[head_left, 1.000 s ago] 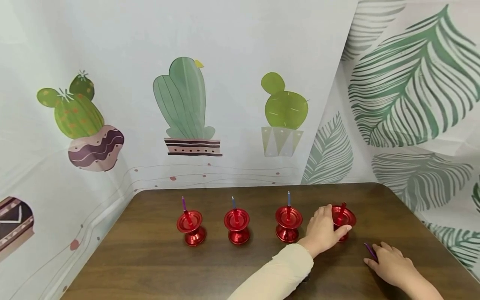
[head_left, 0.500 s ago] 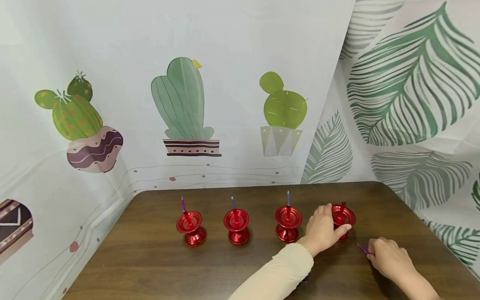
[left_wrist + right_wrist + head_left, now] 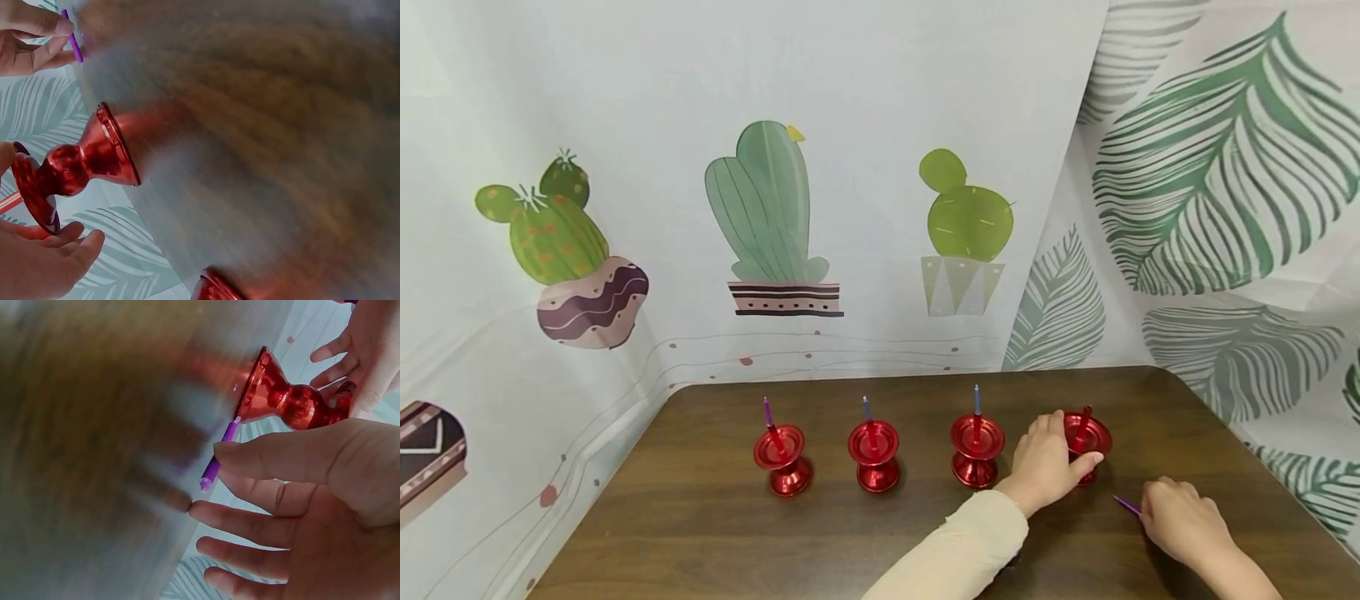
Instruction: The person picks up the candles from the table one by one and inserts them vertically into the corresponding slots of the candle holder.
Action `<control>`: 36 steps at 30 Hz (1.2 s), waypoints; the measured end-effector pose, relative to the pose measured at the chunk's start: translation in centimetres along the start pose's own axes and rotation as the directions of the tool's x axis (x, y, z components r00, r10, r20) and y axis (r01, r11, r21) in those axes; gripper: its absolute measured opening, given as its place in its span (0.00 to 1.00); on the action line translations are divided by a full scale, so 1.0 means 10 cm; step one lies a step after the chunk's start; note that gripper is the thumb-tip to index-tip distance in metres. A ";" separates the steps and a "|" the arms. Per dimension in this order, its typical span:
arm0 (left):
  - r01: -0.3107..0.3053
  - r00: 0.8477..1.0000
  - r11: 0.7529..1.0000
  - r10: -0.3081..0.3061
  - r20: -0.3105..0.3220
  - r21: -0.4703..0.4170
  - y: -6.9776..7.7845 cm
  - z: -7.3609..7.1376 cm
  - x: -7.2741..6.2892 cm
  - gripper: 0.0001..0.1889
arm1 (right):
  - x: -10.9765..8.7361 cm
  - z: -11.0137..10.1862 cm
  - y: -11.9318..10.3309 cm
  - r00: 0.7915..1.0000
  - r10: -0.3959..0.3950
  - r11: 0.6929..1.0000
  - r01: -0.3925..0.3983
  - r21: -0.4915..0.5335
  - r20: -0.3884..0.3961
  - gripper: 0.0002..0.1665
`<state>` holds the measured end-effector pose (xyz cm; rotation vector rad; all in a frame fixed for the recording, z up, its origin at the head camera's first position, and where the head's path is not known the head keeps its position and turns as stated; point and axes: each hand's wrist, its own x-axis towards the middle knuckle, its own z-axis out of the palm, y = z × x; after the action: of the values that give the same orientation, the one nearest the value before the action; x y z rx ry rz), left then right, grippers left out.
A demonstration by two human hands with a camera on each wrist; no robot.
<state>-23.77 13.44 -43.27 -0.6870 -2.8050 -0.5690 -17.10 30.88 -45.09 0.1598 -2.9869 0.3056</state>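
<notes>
My left hand holds the rim of the rightmost red metal candle holder, fingers at its left and thumb at the front. A short upright red tube stands in this holder's dish. To the right and nearer, my right hand pinches a thin purple candle low over the table. In the right wrist view, thumb and index finger close on the candle, its far end overlapping the holder's base, while the other fingers stay spread. The left wrist view shows the holder with its base on the table.
Three more red holders stand in a row to the left: one with a purple candle, two with blue candles. The brown wooden table meets a printed cloth backdrop at the back.
My right hand has shifted slightly left and taken the purple candle between its fingertips; the candle has moved left with it. My left hand stays at the rightmost holder.
</notes>
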 end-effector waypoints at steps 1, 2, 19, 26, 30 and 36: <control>0.001 1.000 1.000 -0.001 0.001 -0.002 0.00 0.00 0.00 0.37 | 0.00 -0.01 0.00 1.000 0.000 1.000 0.000 0.005 -0.005 0.14; 0.002 1.000 1.000 -0.002 0.001 -0.004 0.00 0.00 -0.01 0.37 | -0.01 -0.02 0.00 1.000 -0.001 1.000 0.001 0.010 -0.010 0.13; 0.001 1.000 1.000 -0.001 0.007 0.003 0.00 0.02 0.01 0.37 | 0.23 -0.43 -0.05 0.990 0.063 0.970 -0.030 0.243 -0.128 0.10; 0.011 1.000 1.000 -0.011 0.006 0.004 0.00 0.00 0.00 0.37 | 0.36 -0.51 -0.14 0.978 0.150 0.905 -0.076 0.419 -0.147 0.20; 0.017 1.000 1.000 -0.016 0.012 -0.004 0.01 0.00 0.00 0.37 | 0.43 -0.50 -0.21 0.976 0.176 0.813 -0.071 0.578 -0.128 0.24; 0.015 1.000 1.000 -0.015 0.011 -0.017 0.01 0.00 0.00 0.36 | 0.54 -0.45 -0.28 0.968 0.229 0.658 -0.074 0.749 -0.106 0.28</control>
<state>-23.77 13.52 -43.25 -0.6743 -2.8206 -0.5946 -21.49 28.59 -39.44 -0.0500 -2.4879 1.4672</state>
